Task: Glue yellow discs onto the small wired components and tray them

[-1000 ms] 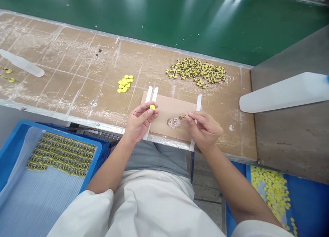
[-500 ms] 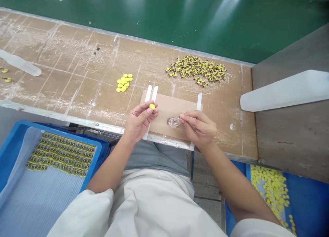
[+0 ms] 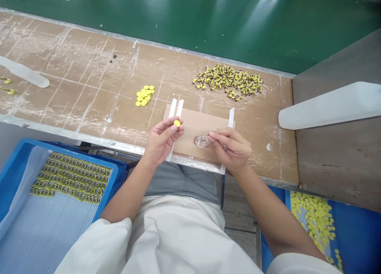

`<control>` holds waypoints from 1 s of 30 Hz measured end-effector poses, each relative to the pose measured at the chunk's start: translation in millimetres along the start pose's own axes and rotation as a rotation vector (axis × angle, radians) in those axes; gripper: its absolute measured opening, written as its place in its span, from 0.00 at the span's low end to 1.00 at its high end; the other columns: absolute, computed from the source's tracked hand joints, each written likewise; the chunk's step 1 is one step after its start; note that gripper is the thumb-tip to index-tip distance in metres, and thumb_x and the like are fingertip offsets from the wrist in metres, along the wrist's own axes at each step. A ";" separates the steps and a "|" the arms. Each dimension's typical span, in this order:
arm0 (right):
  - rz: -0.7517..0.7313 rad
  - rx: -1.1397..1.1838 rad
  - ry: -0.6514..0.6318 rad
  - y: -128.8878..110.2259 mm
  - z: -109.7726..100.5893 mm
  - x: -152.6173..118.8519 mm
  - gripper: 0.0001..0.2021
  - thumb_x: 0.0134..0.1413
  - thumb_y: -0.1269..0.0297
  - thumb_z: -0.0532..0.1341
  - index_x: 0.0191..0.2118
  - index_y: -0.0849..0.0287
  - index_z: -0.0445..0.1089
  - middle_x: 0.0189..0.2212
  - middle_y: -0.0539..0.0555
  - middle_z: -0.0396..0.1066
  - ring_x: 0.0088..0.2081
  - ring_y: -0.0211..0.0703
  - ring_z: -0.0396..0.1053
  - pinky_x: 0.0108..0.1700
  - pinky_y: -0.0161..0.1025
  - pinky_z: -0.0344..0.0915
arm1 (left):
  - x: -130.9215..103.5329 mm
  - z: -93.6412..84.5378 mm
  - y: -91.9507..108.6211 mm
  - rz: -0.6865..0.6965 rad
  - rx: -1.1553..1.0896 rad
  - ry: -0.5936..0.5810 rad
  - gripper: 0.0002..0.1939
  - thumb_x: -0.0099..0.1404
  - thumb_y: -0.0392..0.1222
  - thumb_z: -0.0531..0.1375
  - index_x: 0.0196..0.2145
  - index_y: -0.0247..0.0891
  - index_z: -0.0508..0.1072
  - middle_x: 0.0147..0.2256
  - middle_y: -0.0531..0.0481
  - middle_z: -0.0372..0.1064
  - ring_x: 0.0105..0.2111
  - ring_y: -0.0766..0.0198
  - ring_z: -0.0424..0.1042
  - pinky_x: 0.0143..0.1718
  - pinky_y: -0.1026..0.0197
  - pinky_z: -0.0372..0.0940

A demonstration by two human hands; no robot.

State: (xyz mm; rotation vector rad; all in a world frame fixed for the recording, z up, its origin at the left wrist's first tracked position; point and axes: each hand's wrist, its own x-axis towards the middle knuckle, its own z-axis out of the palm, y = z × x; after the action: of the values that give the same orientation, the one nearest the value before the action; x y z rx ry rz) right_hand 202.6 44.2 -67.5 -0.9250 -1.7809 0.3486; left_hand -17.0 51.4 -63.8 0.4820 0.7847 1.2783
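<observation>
Pinched between the fingertips of my left hand (image 3: 162, 139) is a yellow disc (image 3: 177, 123). My right hand (image 3: 230, 147) grips a thin stick (image 3: 208, 137), its tip at a small clear dish (image 3: 201, 141). The dish rests on a cardboard piece (image 3: 190, 123) fixed with white tape strips at the table's front edge. To the left lies a small pile of yellow discs (image 3: 144, 94). Behind the cardboard is a heap of small yellow and dark pieces (image 3: 228, 79).
A blue tray (image 3: 110, 179) at lower left holds rows of yellow and dark pieces. At lower right, yellow discs (image 3: 312, 218) fill part of a blue bin. White long shapes (image 3: 330, 105) (image 3: 25, 72) lie at both sides. A green panel (image 3: 190, 20) stands behind.
</observation>
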 end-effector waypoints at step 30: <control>0.737 0.723 0.362 34.8 6.3 62.4 0.11 0.47 0.58 0.72 0.37 0.54 0.77 0.29 0.50 0.77 0.28 0.36 0.73 0.33 0.36 0.74 | 86.7 50.5 0.9 -0.312 0.138 -0.302 0.13 0.56 0.40 0.71 0.40 0.36 0.80 0.38 0.45 0.79 0.34 0.65 0.79 0.41 0.64 0.73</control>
State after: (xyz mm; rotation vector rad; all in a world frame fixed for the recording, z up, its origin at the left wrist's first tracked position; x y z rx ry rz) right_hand 202.3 113.8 -50.0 -0.9867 -0.8148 1.1263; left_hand 27.8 140.2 -51.6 0.6207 0.6638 0.8414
